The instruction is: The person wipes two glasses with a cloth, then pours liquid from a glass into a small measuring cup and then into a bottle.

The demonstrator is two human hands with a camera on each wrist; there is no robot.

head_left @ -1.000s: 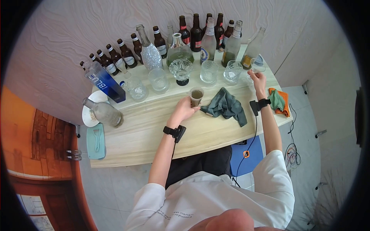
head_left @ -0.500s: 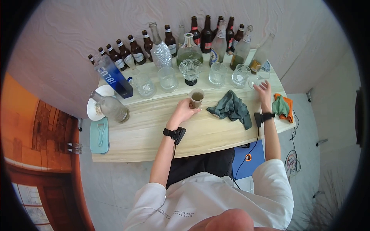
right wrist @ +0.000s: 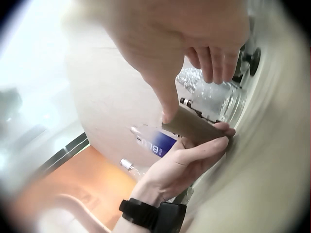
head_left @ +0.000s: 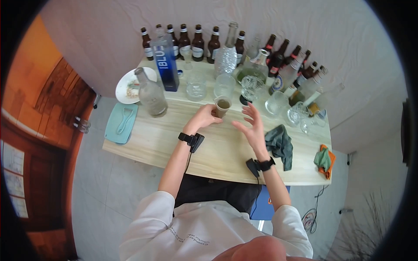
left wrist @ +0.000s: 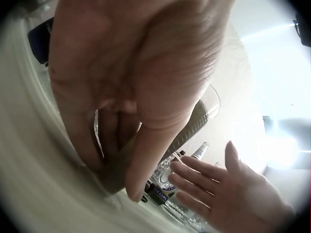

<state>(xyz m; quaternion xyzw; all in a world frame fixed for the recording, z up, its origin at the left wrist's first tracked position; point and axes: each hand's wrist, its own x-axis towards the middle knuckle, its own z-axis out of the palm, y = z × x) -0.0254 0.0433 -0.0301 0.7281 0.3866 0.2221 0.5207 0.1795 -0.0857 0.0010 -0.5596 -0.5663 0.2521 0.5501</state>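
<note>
My left hand (head_left: 203,118) grips a clear measuring cup (head_left: 223,105) of murky brown liquid, low over the table. In the left wrist view, marks run up the cup's wall (left wrist: 197,121), and the thumb lies across its near side. My right hand (head_left: 253,129) is just right of the cup, fingers spread and holding nothing. Seen from the right wrist, its thumb overlaps the cup's rim. A black-footed glass bowl (head_left: 251,87) and a clear tumbler (head_left: 225,85) stand behind the cup. The crumpled dark green cloth (head_left: 280,143) lies beside my right wrist.
Several brown beer bottles (head_left: 198,43) line the wall. In front stand a blue bottle (head_left: 167,65), clear bottles and tumblers. On the left are a white plate (head_left: 126,96), a frosted bottle (head_left: 152,98) and a peeler (head_left: 125,120) on a teal board. Folded cloths (head_left: 324,158) lie right.
My right hand has let go of a small clear glass at the back right and come left to the measuring cup. My left hand keeps its grip. The head view has turned left.
</note>
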